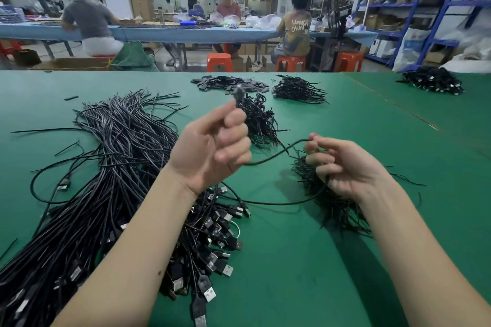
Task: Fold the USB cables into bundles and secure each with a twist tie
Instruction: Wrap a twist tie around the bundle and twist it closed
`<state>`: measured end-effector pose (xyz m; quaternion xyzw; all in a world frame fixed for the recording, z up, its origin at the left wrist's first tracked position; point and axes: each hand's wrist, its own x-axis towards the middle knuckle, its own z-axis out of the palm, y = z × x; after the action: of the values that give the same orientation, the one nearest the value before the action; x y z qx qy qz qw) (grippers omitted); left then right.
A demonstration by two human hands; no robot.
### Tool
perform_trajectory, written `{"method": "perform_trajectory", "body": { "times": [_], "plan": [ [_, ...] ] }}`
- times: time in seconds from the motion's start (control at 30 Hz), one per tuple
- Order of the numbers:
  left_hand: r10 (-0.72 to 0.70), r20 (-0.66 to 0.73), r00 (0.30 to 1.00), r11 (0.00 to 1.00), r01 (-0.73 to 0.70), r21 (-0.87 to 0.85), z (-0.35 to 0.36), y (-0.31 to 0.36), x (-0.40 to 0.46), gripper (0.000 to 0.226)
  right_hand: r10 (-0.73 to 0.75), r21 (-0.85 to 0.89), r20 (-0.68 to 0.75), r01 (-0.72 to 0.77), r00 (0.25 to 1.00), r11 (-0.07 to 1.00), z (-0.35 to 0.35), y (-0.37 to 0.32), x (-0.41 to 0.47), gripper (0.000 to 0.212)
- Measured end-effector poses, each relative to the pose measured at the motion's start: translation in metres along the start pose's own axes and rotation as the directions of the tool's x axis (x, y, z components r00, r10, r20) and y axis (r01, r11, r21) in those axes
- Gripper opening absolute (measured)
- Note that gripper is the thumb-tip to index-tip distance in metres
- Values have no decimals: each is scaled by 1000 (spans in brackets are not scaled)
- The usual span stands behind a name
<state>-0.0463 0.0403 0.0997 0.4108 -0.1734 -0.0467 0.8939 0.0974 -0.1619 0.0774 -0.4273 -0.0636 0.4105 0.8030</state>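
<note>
A single black USB cable (276,152) runs between my two hands above the green table (332,260). My left hand (212,146) is raised and grips one end of it, with the plug (238,91) sticking up past my fingers. My right hand (342,164) pinches the cable further along, and the rest loops down below that hand. A big heap of loose black USB cables (111,167) lies on the left, plugs toward me. Under my right hand lies a pile of thin black twist ties (337,207).
More piles of black ties or bundles sit further back (259,119), (297,89) and at the far right (433,82). Flat black pieces (228,83) lie near the table's far edge. Beyond it, people sit at a blue workbench (186,32), with shelving on the right.
</note>
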Motion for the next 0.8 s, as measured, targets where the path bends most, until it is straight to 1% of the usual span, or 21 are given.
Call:
{"method": "perform_trajectory", "body": {
  "times": [0.03,0.1,0.17,0.23,0.27,0.3,0.33,0.37,0.4,0.43,0.47,0.5,0.53,0.57,0.63,0.67,0.7,0.73,0.77,0.8],
  "plan": [
    [-59,21,998,991,56,118,1,-2,-1,43,-29,21,-24,30,999,999,4,-1,-2,11],
    [-181,6,983,918,167,359,4,-8,1,43,-92,-6,-26,92,995,996,13,-1,-6,13],
    [-247,-102,964,807,263,528,9,-16,9,46,-174,-51,28,176,984,983,25,-3,-10,14],
    [-193,-282,940,713,332,618,7,-27,19,50,-272,-132,88,281,958,950,35,-6,-15,15],
    [-135,-359,923,712,342,613,6,-32,23,51,-305,-184,136,326,943,927,37,-7,-18,16],
    [-69,-417,906,752,322,576,5,-37,27,50,-306,-238,209,352,929,905,39,-7,-21,17],
    [-7,-455,890,813,270,515,4,-38,29,50,-267,-291,304,356,915,888,38,-6,-23,18],
    [42,-479,877,873,201,444,3,-38,30,49,-183,-350,404,336,896,874,38,-4,-25,17],
    [72,-483,872,919,130,373,3,-36,30,48,-57,-421,490,293,870,858,36,-1,-26,16],
    [87,-464,882,952,64,300,2,-33,29,49,89,-501,544,238,834,832,34,2,-26,15],
    [95,-423,901,975,1,220,2,-29,28,50,214,-572,559,186,801,799,30,6,-24,16],
    [102,-379,920,990,-54,134,2,-24,26,50,298,-626,546,145,783,767,26,11,-22,16],
    [113,-348,931,994,-100,55,3,-19,24,50,338,-656,522,114,783,746,21,15,-19,17],
    [127,-325,937,991,-135,-3,3,-14,21,50,356,-665,498,86,791,742,18,19,-18,19],
    [142,-308,941,987,-159,-31,2,-5,14,46,361,-662,437,23,824,749,12,26,-15,19],
    [136,-303,943,990,-142,3,2,-1,9,44,337,-685,386,22,859,728,10,28,-14,18],
    [121,-292,949,991,-102,81,1,2,5,43,271,-726,322,53,907,686,10,29,-12,17],
    [88,-280,956,978,-31,204,0,4,2,44,163,-753,259,93,952,652,12,28,-10,16],
    [37,-269,962,935,62,349,1,5,1,47,38,-735,206,129,978,666,15,26,-8,16],
    [-26,-263,964,858,157,488,1,4,1,50,-61,-663,149,145,987,735,19,23,-6,17]
  ]
}}
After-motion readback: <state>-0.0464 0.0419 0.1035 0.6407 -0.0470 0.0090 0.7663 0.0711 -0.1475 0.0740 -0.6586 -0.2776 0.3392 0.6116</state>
